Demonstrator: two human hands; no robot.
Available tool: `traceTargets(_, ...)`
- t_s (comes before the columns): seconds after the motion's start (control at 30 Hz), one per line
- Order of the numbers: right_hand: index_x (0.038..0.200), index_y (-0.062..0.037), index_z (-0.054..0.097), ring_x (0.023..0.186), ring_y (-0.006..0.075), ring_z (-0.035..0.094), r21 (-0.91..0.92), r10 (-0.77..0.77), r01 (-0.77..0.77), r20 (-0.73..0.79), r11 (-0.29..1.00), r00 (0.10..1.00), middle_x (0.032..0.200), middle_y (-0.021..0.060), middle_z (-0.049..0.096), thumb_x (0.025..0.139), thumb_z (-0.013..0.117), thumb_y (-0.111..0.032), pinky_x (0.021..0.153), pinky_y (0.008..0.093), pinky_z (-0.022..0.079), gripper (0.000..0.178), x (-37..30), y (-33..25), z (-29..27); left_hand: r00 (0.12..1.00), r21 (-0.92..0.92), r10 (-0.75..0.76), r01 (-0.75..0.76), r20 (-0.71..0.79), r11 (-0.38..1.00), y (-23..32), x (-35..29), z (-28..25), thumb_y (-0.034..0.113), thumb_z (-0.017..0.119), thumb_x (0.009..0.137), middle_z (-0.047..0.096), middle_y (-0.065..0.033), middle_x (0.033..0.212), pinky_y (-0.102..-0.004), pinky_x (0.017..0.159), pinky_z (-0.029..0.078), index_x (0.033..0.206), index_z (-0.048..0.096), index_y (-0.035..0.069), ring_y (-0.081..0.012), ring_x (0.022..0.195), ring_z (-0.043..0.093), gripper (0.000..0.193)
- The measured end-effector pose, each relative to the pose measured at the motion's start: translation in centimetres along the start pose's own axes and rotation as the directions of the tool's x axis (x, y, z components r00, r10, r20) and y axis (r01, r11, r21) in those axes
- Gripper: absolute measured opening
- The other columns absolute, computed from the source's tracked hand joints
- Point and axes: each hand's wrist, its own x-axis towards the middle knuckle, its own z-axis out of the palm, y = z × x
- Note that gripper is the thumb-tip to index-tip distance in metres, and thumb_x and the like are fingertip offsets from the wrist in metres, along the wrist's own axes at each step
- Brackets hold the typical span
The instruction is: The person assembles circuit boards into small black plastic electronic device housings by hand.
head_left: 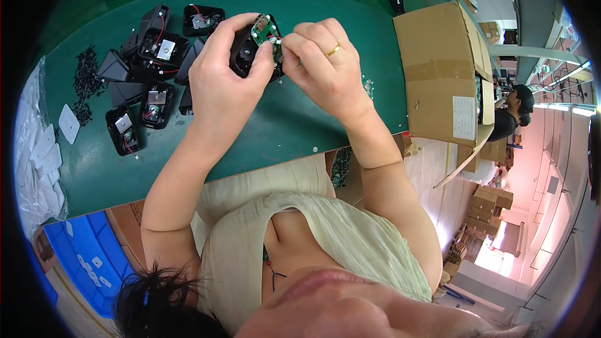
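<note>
My left hand (216, 69) grips a black plastic housing (244, 53) above the green table, its thumb pressed on the inside. A green circuit board (266, 28) shows at the housing's open side. With fingers bent together, my right hand (322, 66) pinches at the board's right edge; whatever lies between the fingertips is hidden. To the left, several similar black housings with red wires and metal plates lie in a loose cluster, one of them a housing (156, 103) near my left forearm. Partly behind my right wrist is a small green circuit board (368, 86).
A pile of small black parts (89, 78) and a white plate (69, 124) lie at the left. White plates fill a clear plastic bag (37, 175) there. An open cardboard box (438, 72) stands right. Below left is a blue bin (87, 256). Another person (510, 116) is beyond the box.
</note>
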Motion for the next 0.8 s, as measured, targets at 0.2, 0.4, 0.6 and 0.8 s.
traceTargets(0.2, 0.08, -0.0037, 0.054, 0.061, 0.0207, 0.048, -0.007, -0.002, 0.002, 0.026, 1.0, 1.0, 0.074, 0.0058, 0.053, 0.056, 0.063, 0.01, 0.052, 0.0279, 0.042, 0.029, 0.24, -0.13, -0.14, 1.0, 0.04, 0.024, -0.024, -0.003, 0.999, 0.15, -0.01, -0.12, 0.006, 0.062, 0.073, 0.061, -0.0097, 0.089, -0.0278, 0.069, 0.048, 0.098, 0.056, 0.002, -0.0188, 0.076, 0.06, 0.027)
traceTargets(0.4, 0.08, -0.0031, 0.053, 0.061, 0.0211, 0.048, -0.013, -0.013, 0.014, 0.048, 1.0, 0.999, 0.075, 0.0065, 0.053, 0.056, 0.063, 0.009, 0.052, 0.0282, 0.042, 0.029, 0.24, -0.01, -0.15, 1.0, 0.071, 0.023, -0.023, 0.0, 0.997, 0.08, -0.01, -0.02, 0.008, 0.062, 0.072, 0.061, -0.0103, 0.09, -0.0284, 0.069, 0.048, 0.098, 0.057, 0.002, -0.0203, 0.077, 0.061, 0.027)
traceTargets(0.6, 0.082, -0.0026, 0.053, 0.062, 0.0214, 0.047, -0.006, -0.095, 0.098, 0.163, 0.995, 0.982, 0.081, 0.0076, 0.051, 0.056, 0.064, 0.006, 0.051, 0.028, 0.043, 0.03, 0.44, 0.29, -0.58, 1.0, 0.113, 0.018, -0.019, 0.003, 0.993, 0.16, -0.06, -0.1, 0.008, 0.062, 0.072, 0.061, -0.0107, 0.09, -0.0293, 0.067, 0.049, 0.098, 0.057, 0.003, -0.0219, 0.075, 0.061, 0.027)
traceTargets(0.8, 0.085, -0.0005, 0.052, 0.062, 0.0217, 0.048, -0.015, -0.122, 0.127, 0.191, 0.992, 0.974, 0.081, 0.0084, 0.049, 0.058, 0.064, 0.007, 0.052, 0.0279, 0.043, 0.031, 0.83, 0.63, -0.52, 0.998, 0.112, 0.06, -0.061, 0.013, 0.992, -0.18, -0.02, -0.13, 0.007, 0.062, 0.073, 0.061, -0.0116, 0.088, -0.0299, 0.067, 0.048, 0.098, 0.055, 0.0, -0.0227, 0.075, 0.06, 0.027)
